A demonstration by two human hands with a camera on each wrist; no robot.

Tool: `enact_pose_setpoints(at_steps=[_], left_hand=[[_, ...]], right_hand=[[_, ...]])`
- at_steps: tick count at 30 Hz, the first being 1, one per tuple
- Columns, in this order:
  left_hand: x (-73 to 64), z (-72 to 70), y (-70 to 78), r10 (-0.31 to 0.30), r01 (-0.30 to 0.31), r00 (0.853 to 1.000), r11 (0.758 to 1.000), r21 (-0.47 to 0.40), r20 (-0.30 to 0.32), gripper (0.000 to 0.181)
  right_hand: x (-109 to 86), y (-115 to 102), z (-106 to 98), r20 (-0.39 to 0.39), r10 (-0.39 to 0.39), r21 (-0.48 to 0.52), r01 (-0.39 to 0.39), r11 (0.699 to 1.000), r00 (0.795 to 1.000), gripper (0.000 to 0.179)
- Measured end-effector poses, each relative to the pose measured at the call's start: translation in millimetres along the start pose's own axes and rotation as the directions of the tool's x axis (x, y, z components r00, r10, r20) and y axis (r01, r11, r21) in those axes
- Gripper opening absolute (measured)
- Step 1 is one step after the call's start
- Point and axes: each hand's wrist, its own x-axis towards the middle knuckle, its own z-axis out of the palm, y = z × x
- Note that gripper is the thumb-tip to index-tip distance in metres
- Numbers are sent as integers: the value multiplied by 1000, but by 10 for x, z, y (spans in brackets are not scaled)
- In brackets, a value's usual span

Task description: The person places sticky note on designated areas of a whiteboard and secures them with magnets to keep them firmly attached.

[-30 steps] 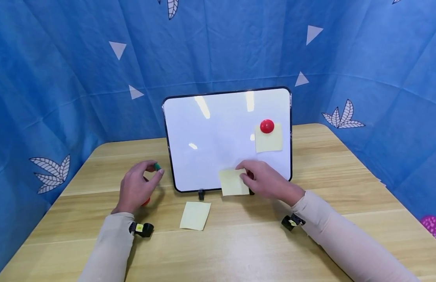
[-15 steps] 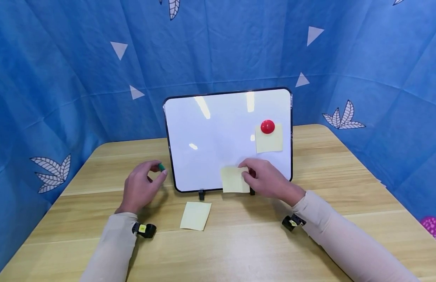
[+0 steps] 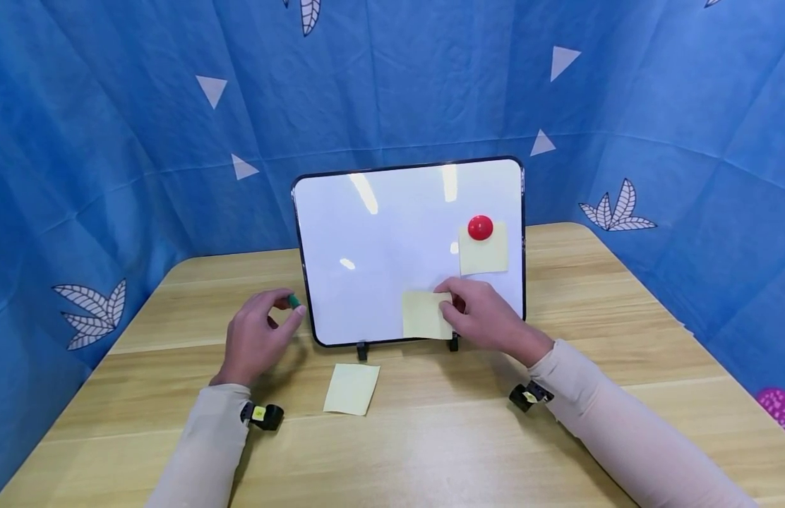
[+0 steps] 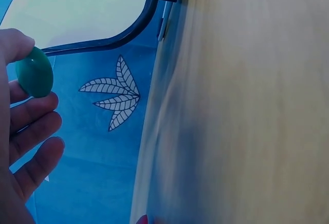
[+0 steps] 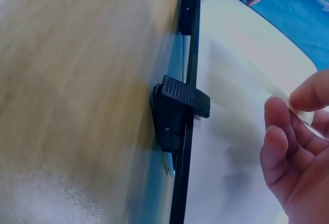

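the held note (image 3: 424, 315), a pale yellow paper square, was in front of the lower part of the whiteboard (image 3: 380, 261), right of its middle; whether its back touched the surface could not be told. the step in hand seemed to be setting this note in place on the board, and the next move, by my reading, called for keeping the paper flat and steady while the green magnet (image 4: 35, 74) was brought to its upper part. the right hand (image 3: 484, 310) pinched the note at its upper right corner between thumb and fingers, with almost no gap there, the outer fingers loosely bent. the left hand (image 3: 255, 339), just beside the board's left edge, pinched the green magnet between thumb and forefinger, its other fingers half bent and a little apart. above the held note, a red magnet (image 3: 480, 228) lay over the upper part of the pinned note (image 3: 483, 259) near the board's right edge. black clips (image 5: 177, 100) gripped the board's lower rim, and a loose note (image 3: 351, 389) lay on the bench (image 3: 430, 451) in front.
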Motion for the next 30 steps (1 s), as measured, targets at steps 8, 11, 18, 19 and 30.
enact_pose_setpoints(at_steps=[8,11,18,19,30], left_hand=[[64,8,56,37,-37,999,999,0,-22,34],[102,38,65,67,-66,998,998,10,-24,33],[157,59,115,98,-97,994,995,23,-44,29],[165,57,122,100,-99,994,995,25,-53,29],[247,-48,142,122,-118,983,992,39,-139,30]], right_hand=[[10,6,-37,-38,17,2,-17,1000,999,17],[19,6,-67,-61,20,3,-20,1000,998,16],[54,6,-130,-71,30,3,-30,1000,997,16],[58,6,-141,-74,31,1,-31,1000,997,17],[107,-3,-151,-79,38,8,-38,999,996,16]])
